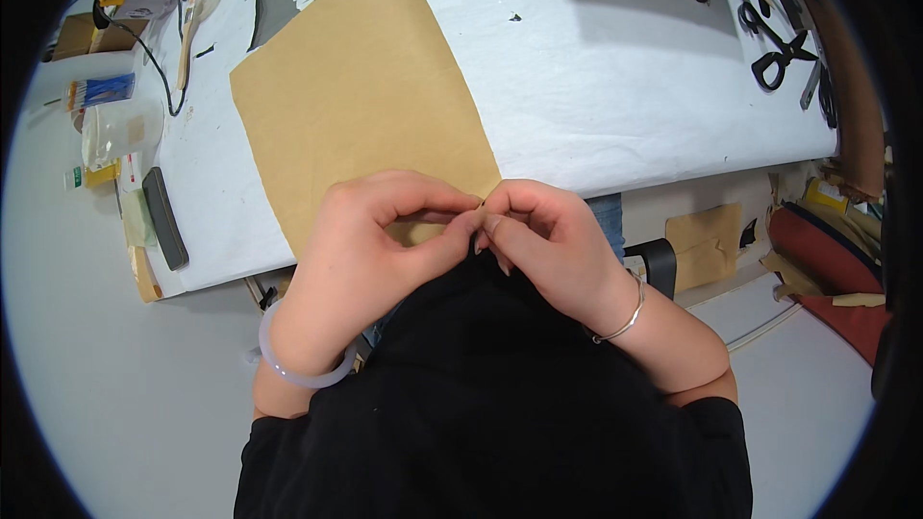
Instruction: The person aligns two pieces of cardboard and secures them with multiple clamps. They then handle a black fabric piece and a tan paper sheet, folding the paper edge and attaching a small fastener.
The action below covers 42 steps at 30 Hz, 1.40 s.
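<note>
A large tan sheet [361, 86], smooth like leather or heavy paper, lies on the white-covered table and reaches its near edge. At its near right corner my two hands meet, fingertips touching. My left hand [385, 226], with a pale bangle on the wrist, pinches the sheet's edge between thumb and fingers. Against it, my right hand [543, 240], with a thin silver bracelet, is closed in a pinch at the same corner. A tiny dark spot shows between the fingertips; I cannot tell what it is. The fingers hide the corner itself.
Black-handled scissors [774, 58] lie at the far right among other tools. On the left are a brush [187, 38], a black cable [149, 53], a packet of blue sticks [101, 91] and a dark oblong block [165, 219]. A grey scrap [274, 10] lies beyond the sheet.
</note>
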Motion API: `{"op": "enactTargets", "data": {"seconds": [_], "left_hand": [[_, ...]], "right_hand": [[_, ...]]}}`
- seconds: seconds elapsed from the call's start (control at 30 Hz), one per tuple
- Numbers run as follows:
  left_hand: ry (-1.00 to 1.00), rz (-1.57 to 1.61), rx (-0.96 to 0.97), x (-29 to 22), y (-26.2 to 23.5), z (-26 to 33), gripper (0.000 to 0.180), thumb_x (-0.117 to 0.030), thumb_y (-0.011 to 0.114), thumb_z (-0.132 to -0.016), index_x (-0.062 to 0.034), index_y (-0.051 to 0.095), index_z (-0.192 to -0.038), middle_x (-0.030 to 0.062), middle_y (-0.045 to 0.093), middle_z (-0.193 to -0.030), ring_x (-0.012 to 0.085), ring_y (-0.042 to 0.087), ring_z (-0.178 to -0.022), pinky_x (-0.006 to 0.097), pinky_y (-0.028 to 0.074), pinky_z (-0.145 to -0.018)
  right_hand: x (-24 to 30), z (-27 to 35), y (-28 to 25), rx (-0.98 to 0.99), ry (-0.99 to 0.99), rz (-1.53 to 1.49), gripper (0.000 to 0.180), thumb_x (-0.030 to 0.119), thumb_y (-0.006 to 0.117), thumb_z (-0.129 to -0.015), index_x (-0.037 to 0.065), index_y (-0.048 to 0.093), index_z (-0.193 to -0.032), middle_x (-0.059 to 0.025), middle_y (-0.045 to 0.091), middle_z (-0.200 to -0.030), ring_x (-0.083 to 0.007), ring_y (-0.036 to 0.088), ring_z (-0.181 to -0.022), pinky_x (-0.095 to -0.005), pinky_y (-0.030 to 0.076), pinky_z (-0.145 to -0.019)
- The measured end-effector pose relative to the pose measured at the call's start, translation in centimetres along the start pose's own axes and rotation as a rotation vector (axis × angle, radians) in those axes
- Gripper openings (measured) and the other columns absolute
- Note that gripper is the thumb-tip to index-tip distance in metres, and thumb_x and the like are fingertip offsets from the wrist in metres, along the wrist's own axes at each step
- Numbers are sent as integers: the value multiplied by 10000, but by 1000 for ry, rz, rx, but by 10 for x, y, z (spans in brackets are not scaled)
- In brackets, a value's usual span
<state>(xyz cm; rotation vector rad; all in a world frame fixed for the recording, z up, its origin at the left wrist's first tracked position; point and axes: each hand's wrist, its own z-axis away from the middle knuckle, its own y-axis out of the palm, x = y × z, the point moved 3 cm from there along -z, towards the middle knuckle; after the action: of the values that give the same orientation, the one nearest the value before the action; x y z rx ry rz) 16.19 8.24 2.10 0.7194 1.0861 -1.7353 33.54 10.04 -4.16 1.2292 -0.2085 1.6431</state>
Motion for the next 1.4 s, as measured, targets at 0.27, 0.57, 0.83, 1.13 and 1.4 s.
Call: {"op": "enactTargets", "data": {"seconds": [0.27, 0.57, 0.83, 1.13, 1.4], "left_hand": [[-64, -30, 23, -3, -2, -2, 117, 48, 704, -866, 50, 759, -970, 106, 752, -939, 167, 719, -873, 274, 556, -789], [44, -97, 29, -5, 0, -2, 129, 47, 704, -860, 43, 765, -973, 103, 757, -928, 157, 717, -841, 266, 555, -749], [-20, -73, 33, -4, 0, -3, 114, 41, 705, -867, 46, 760, -966, 91, 750, -896, 133, 698, -815, 253, 543, -731], [-45, 37, -26, 14, 3, -7, 98, 0, 698, -923, 34, 752, -998, 85, 745, -916, 135, 703, -825, 262, 548, -756], [163, -80, 36, 4, 11, 0, 157, 10, 770, -836, -7, 756, -991, 88, 728, -980, 190, 700, -891, 313, 555, -785]], "right_hand": [[1, 0, -2, 40, 35, 79, 112, 66, 571, -999, 19, 642, -926, 5, 648, -845, -39, 531, -690, -207, 439, -626], [-2, 0, -1, -15, 17, 76, 131, 112, 647, -960, 5, 661, -885, 49, 584, -733, -7, 452, -635, -205, 374, -560], [1, 2, -4, 57, 60, 143, 95, 56, 556, -1002, 26, 631, -952, -9, 664, -896, -50, 552, -707, -209, 457, -647], [7, 10, -13, 50, 127, 136, 90, 52, 552, -990, 18, 614, -934, -38, 667, -886, -73, 557, -705, -231, 469, -664], [-1, 17, -20, 33, 126, 182, 113, 93, 633, -973, 7, 677, -916, 36, 626, -780, -11, 511, -679, -199, 416, -607]]}}
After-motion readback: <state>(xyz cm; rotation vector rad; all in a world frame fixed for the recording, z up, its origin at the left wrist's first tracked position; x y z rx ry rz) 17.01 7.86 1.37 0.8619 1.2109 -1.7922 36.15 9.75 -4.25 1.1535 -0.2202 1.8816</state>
